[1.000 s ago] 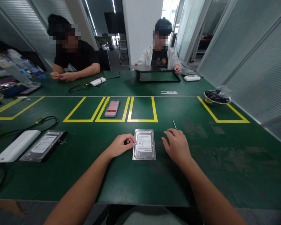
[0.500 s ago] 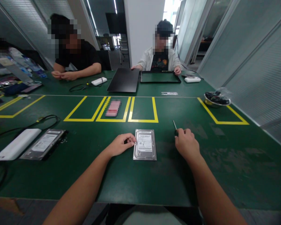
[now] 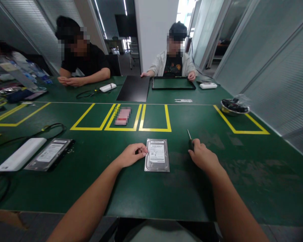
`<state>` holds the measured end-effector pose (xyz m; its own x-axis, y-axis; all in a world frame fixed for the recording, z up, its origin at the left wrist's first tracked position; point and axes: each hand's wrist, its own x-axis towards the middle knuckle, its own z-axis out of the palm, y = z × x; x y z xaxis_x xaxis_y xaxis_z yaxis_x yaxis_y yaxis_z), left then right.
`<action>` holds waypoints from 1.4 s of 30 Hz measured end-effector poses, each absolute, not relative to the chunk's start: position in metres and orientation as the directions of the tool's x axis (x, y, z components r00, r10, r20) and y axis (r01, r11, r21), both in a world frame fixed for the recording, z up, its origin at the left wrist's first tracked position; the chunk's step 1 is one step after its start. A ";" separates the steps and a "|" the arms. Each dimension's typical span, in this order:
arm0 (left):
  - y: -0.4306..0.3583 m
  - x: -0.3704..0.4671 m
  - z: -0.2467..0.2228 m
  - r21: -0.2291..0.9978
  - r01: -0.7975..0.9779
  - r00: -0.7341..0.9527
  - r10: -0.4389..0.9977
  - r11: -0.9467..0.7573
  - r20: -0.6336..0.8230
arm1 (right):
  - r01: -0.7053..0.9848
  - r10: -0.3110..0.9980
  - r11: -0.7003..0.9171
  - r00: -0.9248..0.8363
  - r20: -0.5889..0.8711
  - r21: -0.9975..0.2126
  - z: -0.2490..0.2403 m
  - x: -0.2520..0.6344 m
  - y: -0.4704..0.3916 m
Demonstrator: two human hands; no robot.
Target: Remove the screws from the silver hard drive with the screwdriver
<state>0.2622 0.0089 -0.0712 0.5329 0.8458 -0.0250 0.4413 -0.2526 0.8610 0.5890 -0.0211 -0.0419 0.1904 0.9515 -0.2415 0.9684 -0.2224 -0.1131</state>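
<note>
A silver hard drive (image 3: 157, 155) with a white label lies flat on the green table (image 3: 146, 198) in front of me. My left hand (image 3: 133, 154) rests at its left edge, thumb and fingers drawn together in a pinch; whatever may be between the fingertips is too small to make out. To the right of the drive, my right hand (image 3: 204, 153) is closed around the dark handle of a screwdriver (image 3: 189, 134). Its thin metal shaft points away from me and is apart from the drive.
On the left lie a second hard drive (image 3: 50, 154), a white power bank (image 3: 21, 154) and a black cable (image 3: 56, 125). Yellow tape outlines (image 3: 155, 129) mark the table; one surrounds a pink item (image 3: 123, 116). A metal bowl (image 3: 234, 109) stands right. Across, one person holds a black panel (image 3: 133, 89) and frame (image 3: 173, 88).
My right hand has shifted slightly right and its grip on the screwdriver has turned a little. The left hand stays at the drive's edge. Across the table, the black panel has been lowered slightly.
</note>
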 end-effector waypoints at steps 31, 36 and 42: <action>0.010 0.261 -0.073 0.873 0.429 0.541 0.840 -0.232 -0.043 | 0.177 0.829 0.549 -0.244 0.504 -0.817 0.074 0.519 -0.033; 0.010 0.261 -0.071 0.873 0.426 0.545 0.837 -0.238 -0.038 | 0.211 0.804 0.582 -0.295 0.516 -0.786 0.073 0.512 -0.034; 0.012 0.260 -0.072 0.866 0.437 0.549 0.835 -0.242 -0.044 | 0.307 0.791 0.604 -0.344 0.507 -0.735 0.070 0.516 -0.031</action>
<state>0.2599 0.0121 -0.0720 0.5488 0.8348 -0.0440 0.4374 -0.2420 0.8661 0.5158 -0.0312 0.0705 -0.3437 0.7908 0.5065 0.3072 0.6044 -0.7351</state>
